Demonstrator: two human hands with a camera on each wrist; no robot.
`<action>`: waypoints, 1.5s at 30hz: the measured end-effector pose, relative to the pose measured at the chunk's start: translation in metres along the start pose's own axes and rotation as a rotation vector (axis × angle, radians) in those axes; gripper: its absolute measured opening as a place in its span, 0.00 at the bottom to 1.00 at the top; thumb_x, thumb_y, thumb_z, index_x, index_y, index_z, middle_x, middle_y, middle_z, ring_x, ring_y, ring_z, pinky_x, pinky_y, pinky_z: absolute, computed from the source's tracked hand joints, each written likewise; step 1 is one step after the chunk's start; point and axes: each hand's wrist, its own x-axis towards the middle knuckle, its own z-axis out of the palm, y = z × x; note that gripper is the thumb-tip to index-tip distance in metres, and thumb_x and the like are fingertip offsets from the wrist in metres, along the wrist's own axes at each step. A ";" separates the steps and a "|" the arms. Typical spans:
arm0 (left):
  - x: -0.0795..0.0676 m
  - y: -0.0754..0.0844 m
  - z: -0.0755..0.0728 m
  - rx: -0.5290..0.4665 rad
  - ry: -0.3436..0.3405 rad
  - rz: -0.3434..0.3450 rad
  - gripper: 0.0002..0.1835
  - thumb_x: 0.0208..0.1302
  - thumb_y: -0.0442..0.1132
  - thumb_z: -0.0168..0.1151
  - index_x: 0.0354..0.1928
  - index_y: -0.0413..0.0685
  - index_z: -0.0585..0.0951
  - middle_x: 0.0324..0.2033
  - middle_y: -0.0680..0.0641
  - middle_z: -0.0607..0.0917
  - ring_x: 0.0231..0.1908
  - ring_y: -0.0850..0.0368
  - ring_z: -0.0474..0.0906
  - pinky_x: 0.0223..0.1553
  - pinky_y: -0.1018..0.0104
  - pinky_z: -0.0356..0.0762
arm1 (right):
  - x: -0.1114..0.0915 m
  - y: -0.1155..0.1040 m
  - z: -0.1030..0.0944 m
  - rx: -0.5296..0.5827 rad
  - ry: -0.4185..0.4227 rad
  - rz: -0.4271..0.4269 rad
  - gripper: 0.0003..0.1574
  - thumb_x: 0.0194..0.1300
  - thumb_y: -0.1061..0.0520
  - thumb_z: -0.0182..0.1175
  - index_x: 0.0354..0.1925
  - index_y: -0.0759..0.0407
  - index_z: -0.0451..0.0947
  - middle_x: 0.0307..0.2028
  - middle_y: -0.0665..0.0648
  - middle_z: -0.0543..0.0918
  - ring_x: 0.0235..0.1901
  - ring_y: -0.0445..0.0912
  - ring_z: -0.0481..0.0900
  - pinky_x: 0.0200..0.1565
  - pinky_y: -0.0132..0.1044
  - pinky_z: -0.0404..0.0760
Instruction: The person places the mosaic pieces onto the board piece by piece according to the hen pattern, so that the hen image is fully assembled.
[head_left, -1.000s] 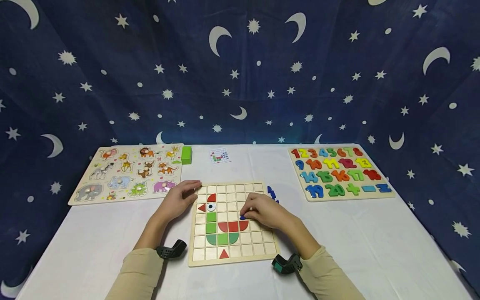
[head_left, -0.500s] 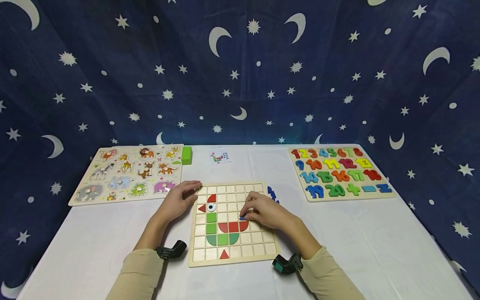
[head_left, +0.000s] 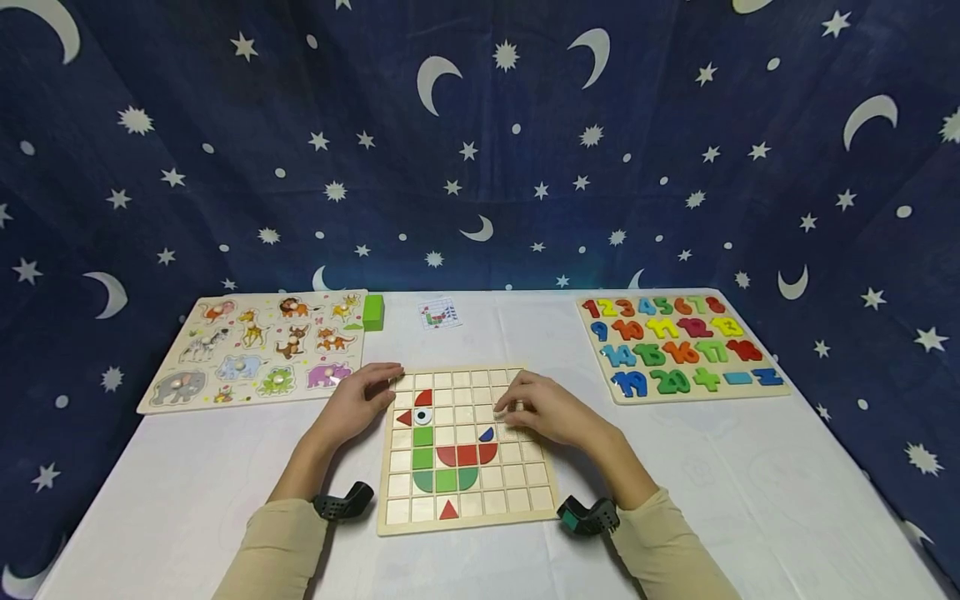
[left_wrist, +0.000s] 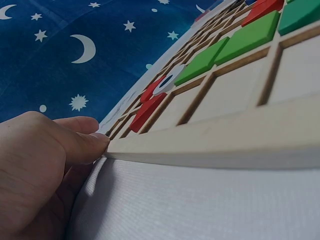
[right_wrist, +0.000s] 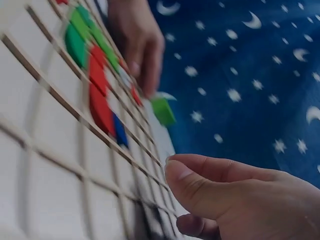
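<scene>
A wooden grid board [head_left: 471, 507] lies in front of me, with flat pieces set out on it like a bird. My left hand [head_left: 362, 401] rests at its far left corner, thumb at the edge [left_wrist: 107, 141]. My right hand [head_left: 553, 408] is over the board's right side, fingers loosely bent, nothing held. Just left of its fingertips, a blue half-round piece [head_left: 487, 434] lies above the red row [head_left: 467, 454]. Green squares [head_left: 423, 436], a round eye piece [head_left: 423, 415] and a red triangle [head_left: 448, 509] also lie in the grid.
Behind the board lies a small printed card [head_left: 439, 313] showing a similar bird. An animal puzzle board [head_left: 255, 350] and a green block [head_left: 373, 312] are at the left. A number puzzle board [head_left: 678, 346] is on the right. A starry blue curtain [head_left: 480, 167] hangs behind the table.
My right hand has let go of the blue half-round piece and moved up and right, now covering the spot where loose blue pieces showed beside the board. My left hand stays put.
</scene>
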 end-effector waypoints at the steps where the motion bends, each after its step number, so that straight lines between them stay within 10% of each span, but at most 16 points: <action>1: 0.000 0.000 0.000 -0.002 -0.002 -0.005 0.22 0.62 0.32 0.59 0.60 0.43 0.76 0.60 0.43 0.76 0.66 0.43 0.66 0.69 0.46 0.59 | -0.001 0.005 -0.004 0.005 0.014 0.010 0.09 0.61 0.52 0.64 0.41 0.48 0.84 0.38 0.47 0.77 0.35 0.40 0.72 0.38 0.31 0.73; 11: 0.000 0.001 0.000 -0.006 -0.005 -0.008 0.22 0.62 0.33 0.59 0.60 0.43 0.76 0.61 0.44 0.76 0.66 0.44 0.66 0.69 0.47 0.59 | -0.017 0.050 -0.029 0.015 0.080 0.193 0.12 0.61 0.56 0.64 0.45 0.51 0.82 0.39 0.49 0.80 0.36 0.42 0.74 0.39 0.36 0.78; 45: 0.000 0.001 0.000 0.005 -0.005 -0.020 0.22 0.63 0.32 0.59 0.60 0.44 0.76 0.61 0.44 0.75 0.66 0.44 0.65 0.69 0.46 0.59 | -0.012 0.055 -0.021 -0.052 -0.005 0.211 0.04 0.59 0.58 0.64 0.32 0.54 0.78 0.28 0.48 0.76 0.30 0.40 0.71 0.36 0.34 0.74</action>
